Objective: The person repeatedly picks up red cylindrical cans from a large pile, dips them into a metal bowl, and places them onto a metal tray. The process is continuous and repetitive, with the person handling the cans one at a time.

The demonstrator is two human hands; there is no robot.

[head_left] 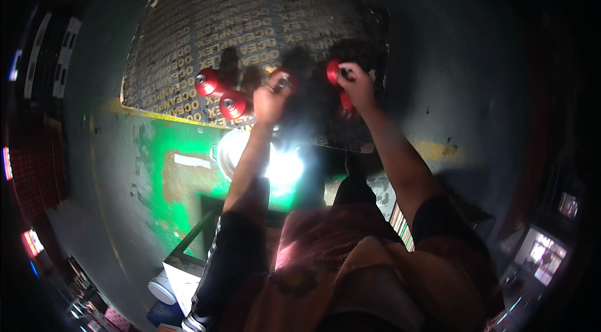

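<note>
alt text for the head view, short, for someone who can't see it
Seen from above in dim light, a person's left hand and right hand each grip a red wheel-like part on a dark printed board lying on a worn green floor. Two more red wheels sit at left.

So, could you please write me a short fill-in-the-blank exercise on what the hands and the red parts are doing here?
1. The round wheel-like parts lying on the board are coloured ____.
2. The right hand grips one red wheel-like part at the board's ____ side.
3. The printed dark board lies on a floor with a patch of ____ paint.

Missing words: red; right; green
</note>
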